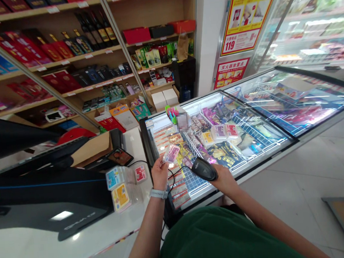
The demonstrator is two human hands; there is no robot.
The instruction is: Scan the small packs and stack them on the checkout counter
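My left hand (pixel 160 172) is raised over the left end of the glass-topped freezer (pixel 283 146), pinching a small pink packet (pixel 171 153) by its lower edge. A white watch sits on that wrist. My right hand (pixel 223 179) is closed around a black barcode scanner (pixel 204 168), whose head points left toward the packet from a short distance. The scanner's black cable (pixel 175 172) curls down between my two hands.
A white counter (pixel 88 239) at left carries a black till screen (pixel 46 194) and several small packets (pixel 120 188). Wooden shelves (pixel 94 55) of bottles and boxes stand behind. Cardboard boxes (pixel 123 115) sit on the floor. A refrigerated display (pixel 309 26) is at right.
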